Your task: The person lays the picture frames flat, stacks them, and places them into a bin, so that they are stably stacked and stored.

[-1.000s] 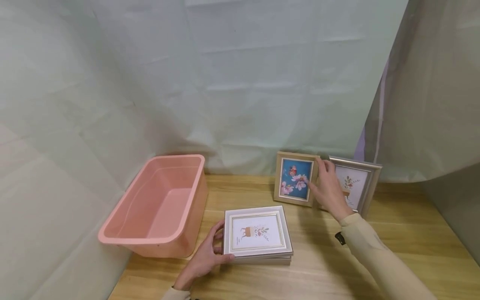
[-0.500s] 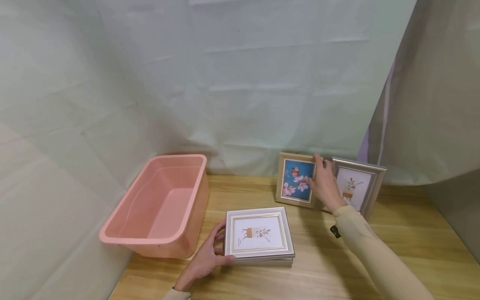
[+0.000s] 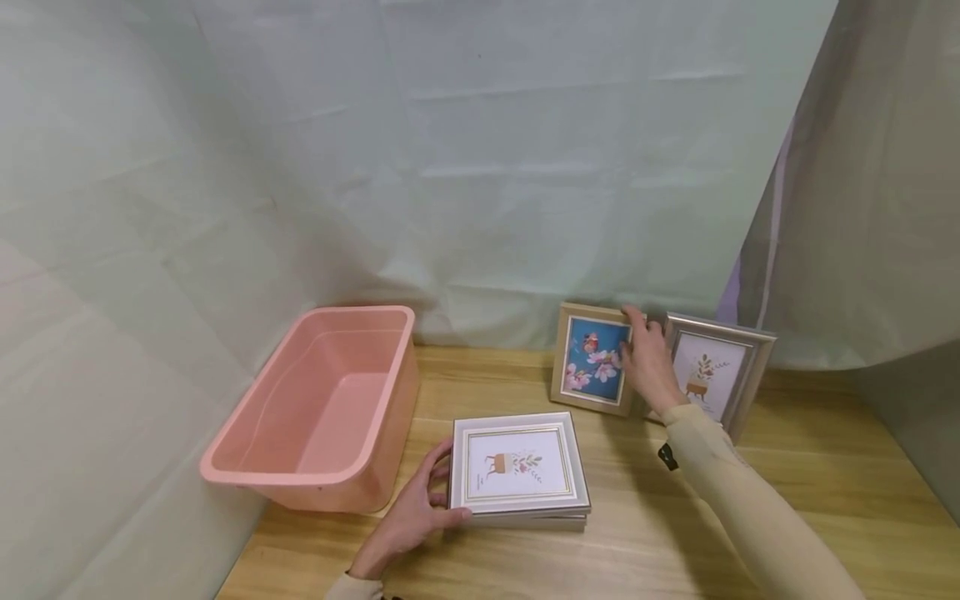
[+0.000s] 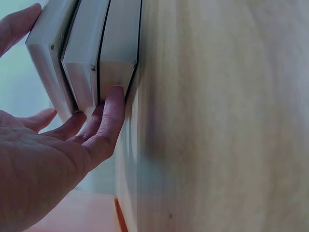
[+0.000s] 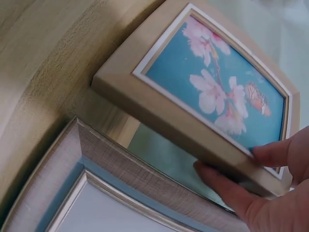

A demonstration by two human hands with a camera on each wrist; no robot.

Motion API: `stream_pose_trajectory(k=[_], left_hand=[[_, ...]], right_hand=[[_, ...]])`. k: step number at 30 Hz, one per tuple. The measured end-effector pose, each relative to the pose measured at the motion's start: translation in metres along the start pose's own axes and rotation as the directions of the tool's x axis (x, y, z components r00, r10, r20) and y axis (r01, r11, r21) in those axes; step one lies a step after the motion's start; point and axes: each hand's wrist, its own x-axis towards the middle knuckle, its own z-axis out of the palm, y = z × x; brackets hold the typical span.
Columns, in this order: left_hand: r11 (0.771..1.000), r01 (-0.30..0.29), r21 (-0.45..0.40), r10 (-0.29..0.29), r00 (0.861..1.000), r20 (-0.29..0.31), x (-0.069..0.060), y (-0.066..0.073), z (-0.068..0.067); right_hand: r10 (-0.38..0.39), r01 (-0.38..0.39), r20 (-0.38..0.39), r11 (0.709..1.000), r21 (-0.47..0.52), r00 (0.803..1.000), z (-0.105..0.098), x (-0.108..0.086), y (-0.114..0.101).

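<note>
Right of centre in the head view, we see the matt tan photo frame, rectangular and standing, its blue picture with pink blossoms; the right hand pinches its side edge between thumb and fingers. At lower centre, the left hand grips, fingers clamped on the stack of silvery frames, flat on the grained wooden table.

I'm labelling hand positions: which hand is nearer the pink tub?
Left: the left hand grips the frame stack beside the pink tub; the right hand, farther right, holds the blossom frame.
</note>
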Motion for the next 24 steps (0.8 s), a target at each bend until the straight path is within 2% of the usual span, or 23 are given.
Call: stream_pose_trajectory(k=[6, 15, 19, 24], left_hand=[[0.999, 0.019, -0.034, -0.019, 1.0, 0.024, 0.0, 0.001, 0.0], [0.999, 0.022, -0.034, -0.021, 1.0, 0.02, 0.0, 0.0, -0.002], [0.999, 0.021, -0.033, -0.02, 1.0, 0.019, 0.0, 0.0, -0.003], [0.999, 0.028, -0.033, -0.028, 1.0, 0.013, 0.001, 0.001, -0.003]], right_hand=[[-0.021, 0.022, -0.024, 0.998, 0.053, 0.999, 0.0, -0.003, 0.004], [-0.167, 0.179, -0.138, 0.981, 0.079, 0.976, 0.005, -0.011, 0.001], [-0.179, 0.198, -0.187, 0.976, 0.089, 0.966, 0.004, -0.012, -0.005], [-0.15, 0.186, -0.227, 0.972, 0.146, 0.962, -0.001, -0.014, -0.013]])
